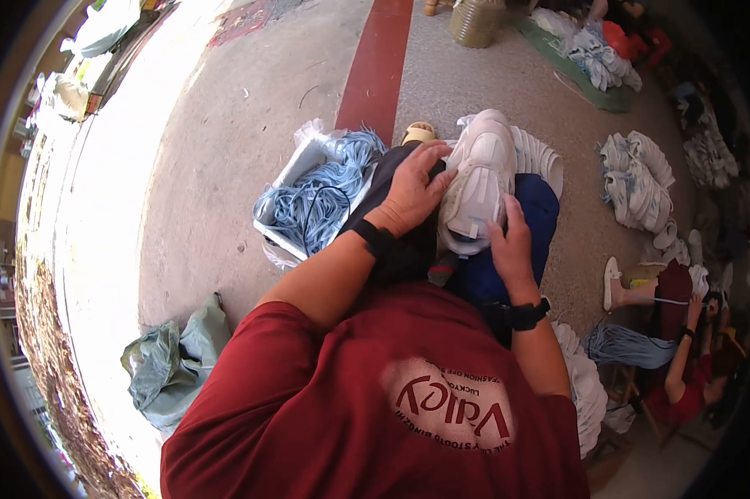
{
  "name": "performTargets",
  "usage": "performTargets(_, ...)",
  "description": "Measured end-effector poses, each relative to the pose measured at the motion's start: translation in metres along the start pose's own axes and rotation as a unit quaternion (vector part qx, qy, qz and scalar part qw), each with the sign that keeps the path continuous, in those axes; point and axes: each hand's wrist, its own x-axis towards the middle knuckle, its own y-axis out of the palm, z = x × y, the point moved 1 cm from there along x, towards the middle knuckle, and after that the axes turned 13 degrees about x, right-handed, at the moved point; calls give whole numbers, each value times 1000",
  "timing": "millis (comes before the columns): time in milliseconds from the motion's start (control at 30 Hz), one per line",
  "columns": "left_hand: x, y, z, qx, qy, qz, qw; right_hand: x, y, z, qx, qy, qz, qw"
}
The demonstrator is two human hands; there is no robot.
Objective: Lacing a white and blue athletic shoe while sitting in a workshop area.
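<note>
A white sneaker [481, 179] lies across my lap with its toe pointing away from me. My left hand [416, 190] is at its left side, fingers stretched out and fingertips at the shoe's edge. Along the right side near the heel is my right hand [512, 249], its fingers extended against the shoe and not wrapped round it. Blue cloth [529, 224] covers my right leg beneath the sneaker. Just left of my legs stands a white box [296, 170] heaped with light blue shoelaces [316, 204].
More white shoes [541, 158] sit just beyond my right knee, and others [587, 399] by my right elbow. Piles of white shoes [637, 179] lie at right. Another person [683, 374] sits there beside blue laces [628, 345]. A grey-green sack [179, 358] lies at left.
</note>
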Motion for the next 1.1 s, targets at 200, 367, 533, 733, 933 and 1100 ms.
performTargets(200, -52, -61, 206, 109, -344, -44, 931, -16, -54, -21, 64, 158, -181, 969)
performTargets(367, -94, -44, 239, 134, -290, 131, 939, -28, -51, -43, -1, 163, -177, 971)
performTargets(533, -103, 0, 259, 161, -231, 249, 927, -25, -48, -47, -47, 149, -179, 971)
performTargets(733, -96, 36, 274, 155, -277, 289, 903, -26, -48, -45, -49, 176, -180, 967)
performTargets(933, -91, 25, 278, 97, -391, 134, 905, -14, -42, -40, -42, 164, -180, 969)
performTargets(1100, -98, -36, 246, -176, -449, 2, 876, -8, -40, -38, -9, 138, -173, 975)
